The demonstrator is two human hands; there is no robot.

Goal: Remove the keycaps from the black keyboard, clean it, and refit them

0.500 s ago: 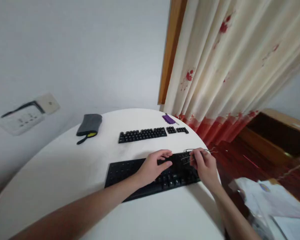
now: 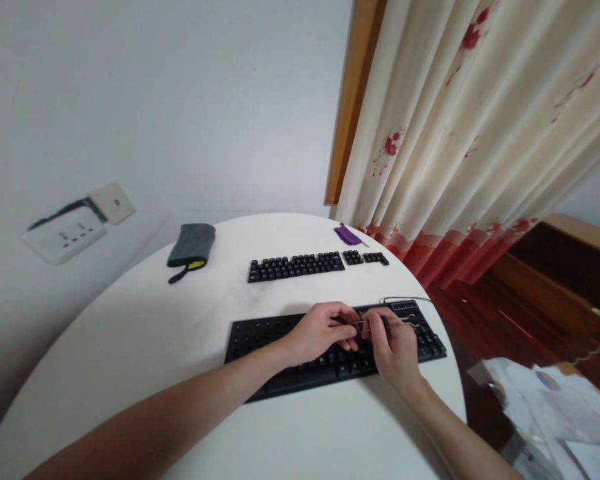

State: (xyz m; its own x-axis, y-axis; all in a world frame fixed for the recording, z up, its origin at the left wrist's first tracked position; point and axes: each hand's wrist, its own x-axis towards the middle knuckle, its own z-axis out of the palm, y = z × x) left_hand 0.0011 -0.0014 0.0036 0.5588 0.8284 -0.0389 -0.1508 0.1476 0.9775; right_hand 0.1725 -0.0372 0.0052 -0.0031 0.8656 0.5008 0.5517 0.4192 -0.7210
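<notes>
Black keyboard [image 2: 260, 337] under fingers [image 2: 341, 312], thin wire tool [image 2: 363, 324] pinched between them

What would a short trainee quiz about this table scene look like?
1. True or false: the grey pouch lies on the white table, apart from the black keyboard.
2. Where do the left hand and right hand meet on the thin wire tool? A) over the keyboard, B) on the pouch, C) beyond the table's edge.
3. Fill in: the small tool at the table's far edge is ___ in colour.
Key: 1 true; 2 A; 3 purple.
</notes>
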